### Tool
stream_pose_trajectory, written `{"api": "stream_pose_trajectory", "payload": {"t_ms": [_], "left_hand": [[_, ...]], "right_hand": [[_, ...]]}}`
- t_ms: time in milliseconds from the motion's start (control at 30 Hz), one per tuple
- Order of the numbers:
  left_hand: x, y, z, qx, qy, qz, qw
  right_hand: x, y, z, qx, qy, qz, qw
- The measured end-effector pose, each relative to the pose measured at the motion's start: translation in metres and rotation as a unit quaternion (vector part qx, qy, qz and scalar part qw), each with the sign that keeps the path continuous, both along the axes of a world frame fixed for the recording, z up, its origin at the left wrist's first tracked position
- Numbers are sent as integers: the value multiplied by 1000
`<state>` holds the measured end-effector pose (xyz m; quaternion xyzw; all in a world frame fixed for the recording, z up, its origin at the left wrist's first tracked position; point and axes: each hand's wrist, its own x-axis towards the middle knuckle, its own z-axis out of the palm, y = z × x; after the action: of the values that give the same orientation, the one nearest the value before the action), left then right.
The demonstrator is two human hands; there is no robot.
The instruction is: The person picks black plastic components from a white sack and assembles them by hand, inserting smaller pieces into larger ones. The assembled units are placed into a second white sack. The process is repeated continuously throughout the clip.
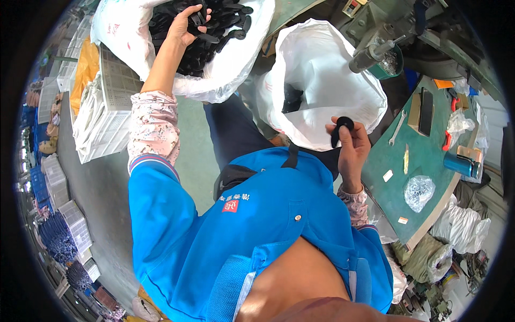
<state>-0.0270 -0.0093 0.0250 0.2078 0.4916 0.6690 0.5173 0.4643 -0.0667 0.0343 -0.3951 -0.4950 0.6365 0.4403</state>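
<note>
My left hand [189, 28] reaches into a white plastic-lined sack [236, 64] at the upper left. Its fingers are closed around a black part, partly hidden by the hand. Many similar long, black, round-ended parts [188, 61] fill that sack. My right hand [354, 153] pinches one black part with a round, disc-like end [343, 126] between thumb and fingers. It is held at the near rim of a second white sack [370, 104]. Some black parts [292, 98] lie deep inside this second sack, mostly in shadow.
A green worktable [386, 155] at the right bears a wrench [397, 127], a blue bottle [461, 165], a clear plastic bag [419, 193] and a dark phone-like object [425, 111]. Machinery [375, 51] overhangs the upper right. White crates [115, 86] stand at the left.
</note>
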Motion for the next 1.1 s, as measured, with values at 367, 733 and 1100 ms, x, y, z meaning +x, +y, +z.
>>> {"api": "stream_pose_trajectory", "payload": {"t_ms": [367,733,1100], "left_hand": [[137,-18,24,49,-124,-144,981],[270,-21,45,26,-158,-371,915],[287,-7,30,68,-271,-284,917]], "right_hand": [[-20,27,16,-77,95,126,985],[-26,105,70,254,-54,233,937],[11,142,102,182,-102,29,977]]}}
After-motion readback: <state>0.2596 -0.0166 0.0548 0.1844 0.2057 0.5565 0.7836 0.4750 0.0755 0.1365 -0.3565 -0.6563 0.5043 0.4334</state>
